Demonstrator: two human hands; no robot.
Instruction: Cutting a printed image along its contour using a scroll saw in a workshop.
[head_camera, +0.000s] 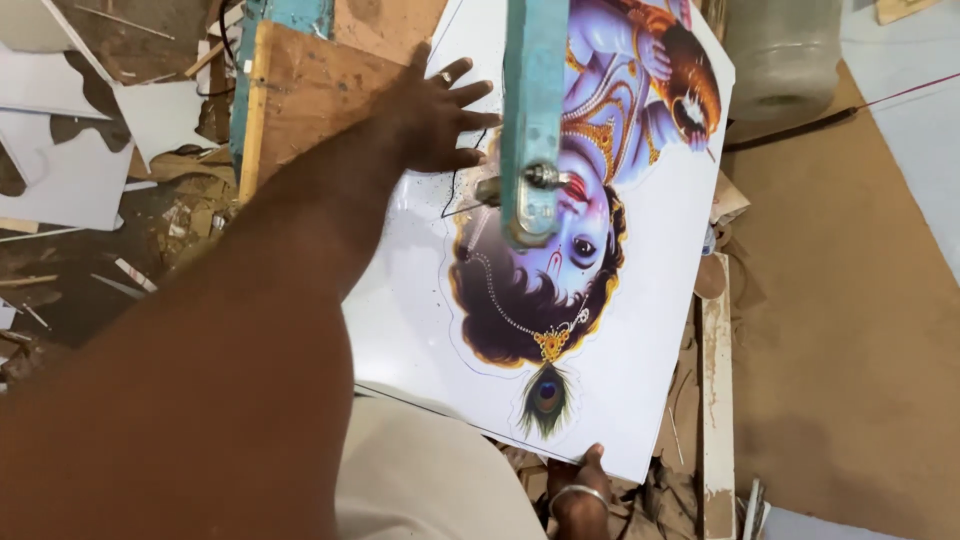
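Left hand flat on printed board

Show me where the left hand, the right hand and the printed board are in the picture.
left hand (435, 115): head view, on the back of the hand, flat on the board.
right hand (578, 482): head view, on the knuckles gripping the board's near edge.
printed board (420, 310): head view, on its white margin.

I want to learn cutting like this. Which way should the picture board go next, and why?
Probably a slight turn of the board by both hands, left hand flat on top, right hand at the near edge. The cut line beside the saw arm stops partway, and the printed figure's outline curves onward.
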